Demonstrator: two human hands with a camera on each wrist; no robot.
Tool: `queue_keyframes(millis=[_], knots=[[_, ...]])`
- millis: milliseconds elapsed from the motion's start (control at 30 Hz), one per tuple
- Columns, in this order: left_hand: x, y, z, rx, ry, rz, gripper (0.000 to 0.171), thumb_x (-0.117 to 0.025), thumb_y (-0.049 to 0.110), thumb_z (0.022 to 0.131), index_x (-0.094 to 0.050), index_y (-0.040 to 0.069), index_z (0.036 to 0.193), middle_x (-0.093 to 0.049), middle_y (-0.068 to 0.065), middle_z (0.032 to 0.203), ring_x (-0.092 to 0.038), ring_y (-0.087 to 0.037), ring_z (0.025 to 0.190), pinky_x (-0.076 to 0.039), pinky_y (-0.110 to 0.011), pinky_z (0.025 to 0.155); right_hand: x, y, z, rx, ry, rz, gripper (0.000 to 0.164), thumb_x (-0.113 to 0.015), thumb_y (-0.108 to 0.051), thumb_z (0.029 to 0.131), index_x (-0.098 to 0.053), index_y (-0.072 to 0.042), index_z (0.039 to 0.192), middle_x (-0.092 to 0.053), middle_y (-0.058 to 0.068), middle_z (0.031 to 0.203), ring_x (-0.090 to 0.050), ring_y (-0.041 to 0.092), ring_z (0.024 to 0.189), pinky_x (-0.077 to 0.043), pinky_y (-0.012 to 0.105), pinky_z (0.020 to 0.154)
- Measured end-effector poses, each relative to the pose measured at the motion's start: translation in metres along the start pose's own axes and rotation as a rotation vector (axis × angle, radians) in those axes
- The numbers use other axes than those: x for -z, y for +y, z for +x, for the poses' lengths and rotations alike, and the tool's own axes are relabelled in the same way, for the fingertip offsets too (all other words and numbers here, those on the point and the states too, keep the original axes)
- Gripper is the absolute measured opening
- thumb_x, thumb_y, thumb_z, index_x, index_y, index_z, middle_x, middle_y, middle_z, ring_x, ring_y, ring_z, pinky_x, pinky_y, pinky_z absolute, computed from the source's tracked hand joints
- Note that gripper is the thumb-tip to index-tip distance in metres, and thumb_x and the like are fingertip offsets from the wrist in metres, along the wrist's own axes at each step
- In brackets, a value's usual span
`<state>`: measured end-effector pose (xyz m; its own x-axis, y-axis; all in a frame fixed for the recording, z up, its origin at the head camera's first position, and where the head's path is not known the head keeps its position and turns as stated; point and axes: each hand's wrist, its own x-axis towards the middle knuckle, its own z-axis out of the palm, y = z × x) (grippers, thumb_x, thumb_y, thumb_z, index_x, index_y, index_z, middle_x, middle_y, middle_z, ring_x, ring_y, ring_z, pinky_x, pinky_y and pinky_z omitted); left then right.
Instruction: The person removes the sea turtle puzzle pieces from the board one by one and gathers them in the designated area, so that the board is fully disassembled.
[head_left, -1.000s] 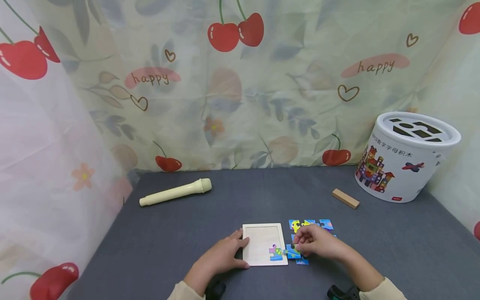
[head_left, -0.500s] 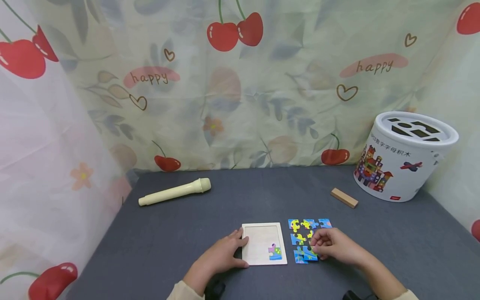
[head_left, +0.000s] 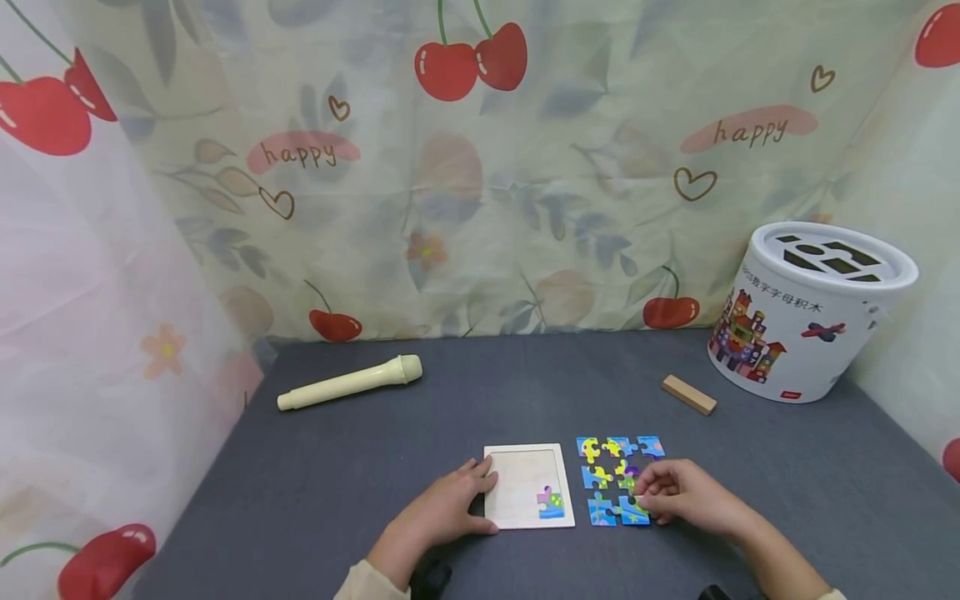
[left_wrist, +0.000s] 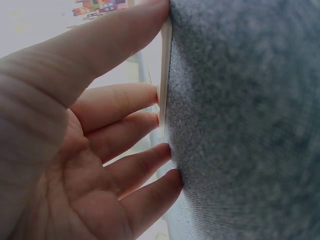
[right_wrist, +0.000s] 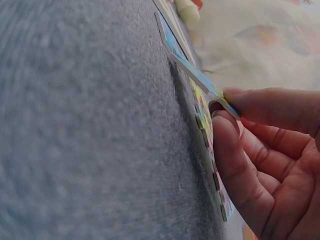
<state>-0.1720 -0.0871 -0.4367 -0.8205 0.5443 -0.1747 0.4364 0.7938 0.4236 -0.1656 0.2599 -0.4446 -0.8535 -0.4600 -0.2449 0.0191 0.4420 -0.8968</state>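
My left hand [head_left: 448, 504] rests along the left edge of a pale wooden puzzle tray [head_left: 517, 492], fingertips and thumb spread at its rim. The left wrist view shows these fingers [left_wrist: 135, 167] nearly straight against the tray's side. One pink, green and blue puzzle piece [head_left: 551, 504] lies in the tray's lower right corner. My right hand [head_left: 686, 496] pinches a blue puzzle piece [head_left: 632, 511] between thumb and forefinger. In the right wrist view this held piece [right_wrist: 197, 75] is tilted, its far end low beside another blue piece [right_wrist: 167, 35].
Several loose pieces, among them a yellow and blue one [head_left: 588, 449], lie right of the tray. Farther back are a cream toy microphone [head_left: 348, 385], a small wooden block [head_left: 688, 395] and a white block bucket [head_left: 806, 321]. A printed curtain [head_left: 465, 250] borders the table.
My right hand has carried the pinched blue piece rightward, away from the tray's edge, to beside the lower loose piece. The left hand stays on the tray.
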Motion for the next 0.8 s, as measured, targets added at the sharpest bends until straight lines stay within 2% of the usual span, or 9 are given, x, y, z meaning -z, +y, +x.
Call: queue_keyframes(millis=[433,800], knots=[[0.0024,0.0003,-0.0004,-0.015,0.009,-0.004,0.069,-0.077,0.030,0.075,-0.051,0.006,0.134,-0.039,-0.012,0.147,-0.033,-0.036,0.137,-0.036,-0.053,0.103,0.0019,0.0014,-0.0015,0.014,0.009,-0.055,0.027,-0.064,-0.020,0.088,-0.060,0.005,0.097,-0.058,0.003,0.079,-0.055,0.007,0.065,-0.052,0.025,0.057],[0.0001,0.0000,0.0014,0.014,-0.017,-0.021,0.069,-0.075,0.032,0.076,-0.049,0.007,0.135,-0.037,-0.010,0.149,-0.030,-0.033,0.139,-0.034,-0.051,0.105,0.0008,0.0019,-0.0025,0.005,0.031,-0.113,0.025,-0.066,-0.021,0.086,-0.061,0.002,0.094,-0.058,0.003,0.078,-0.054,0.007,0.064,-0.050,0.024,0.056]])
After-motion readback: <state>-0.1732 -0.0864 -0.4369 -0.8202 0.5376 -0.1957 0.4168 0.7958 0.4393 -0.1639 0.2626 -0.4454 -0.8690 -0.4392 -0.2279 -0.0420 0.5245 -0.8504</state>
